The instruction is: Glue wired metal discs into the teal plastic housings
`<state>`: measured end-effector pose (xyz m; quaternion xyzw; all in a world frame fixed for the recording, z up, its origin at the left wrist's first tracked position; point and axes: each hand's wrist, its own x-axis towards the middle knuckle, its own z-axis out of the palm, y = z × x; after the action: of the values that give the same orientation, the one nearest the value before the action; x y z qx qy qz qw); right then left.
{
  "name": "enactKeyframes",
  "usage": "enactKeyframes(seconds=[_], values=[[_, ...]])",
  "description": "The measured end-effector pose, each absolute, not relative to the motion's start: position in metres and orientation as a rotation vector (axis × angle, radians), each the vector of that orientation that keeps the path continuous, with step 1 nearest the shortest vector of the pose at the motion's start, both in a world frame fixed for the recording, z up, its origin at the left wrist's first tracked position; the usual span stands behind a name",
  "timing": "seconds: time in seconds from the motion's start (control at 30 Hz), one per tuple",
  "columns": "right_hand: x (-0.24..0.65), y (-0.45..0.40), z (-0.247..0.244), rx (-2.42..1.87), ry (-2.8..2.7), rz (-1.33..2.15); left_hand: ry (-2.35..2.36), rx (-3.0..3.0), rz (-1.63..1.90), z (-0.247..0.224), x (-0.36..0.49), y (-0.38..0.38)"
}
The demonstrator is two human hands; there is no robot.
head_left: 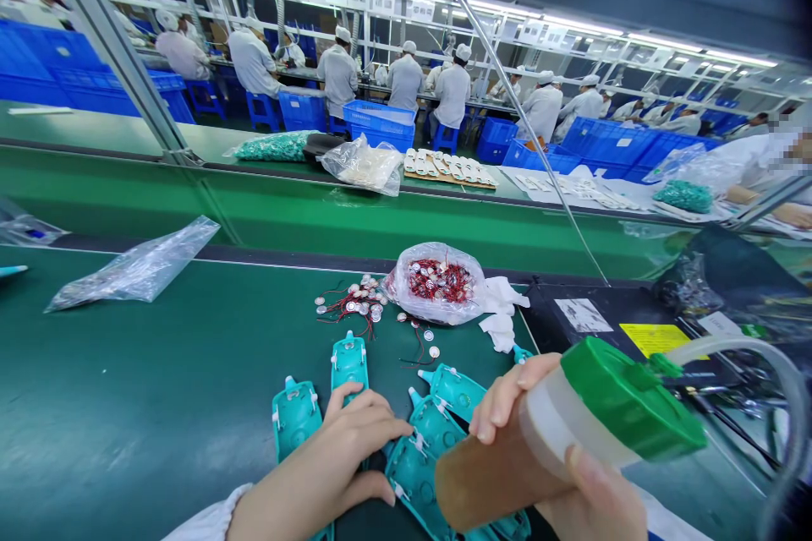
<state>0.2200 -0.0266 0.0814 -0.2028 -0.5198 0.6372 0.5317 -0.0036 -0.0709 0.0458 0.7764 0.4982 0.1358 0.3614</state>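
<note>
In the head view my right hand grips a squeeze bottle of brown liquid, with a green cap and a clear bent tube. The bottle leans over, its cap toward the right. My left hand is low over several teal plastic shell halves, thumb and fingers apart. Its index fingertip is close to a teal shell; I cannot tell whether they touch. Other teal shells lie near it: one beyond the hand, one to its left, one behind the bottle.
Discs with red wires lie beside a plastic bag full of them. White tissue is to its right, before a black case. A clear bag lies left. A slanting metal rod crosses the view; co-workers sit beyond.
</note>
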Motion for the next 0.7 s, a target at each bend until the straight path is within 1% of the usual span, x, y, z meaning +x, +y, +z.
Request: enactKeyframes(seconds=[0.2, 0.47, 0.7], values=[[0.218, -0.021, 0.076, -0.487, -1.174, 1.528, 1.269, 2.012, 0.383, 0.045, -0.003, -0.070], [0.215, -0.019, 0.069, -0.458, -1.146, 1.503, 1.291, 2.012, 0.338, 0.046, -0.003, -0.070], [0.205, -0.018, 0.077, -0.516, -1.069, 1.397, 1.269, 2.017, 0.343, 0.046, -0.004, -0.069]])
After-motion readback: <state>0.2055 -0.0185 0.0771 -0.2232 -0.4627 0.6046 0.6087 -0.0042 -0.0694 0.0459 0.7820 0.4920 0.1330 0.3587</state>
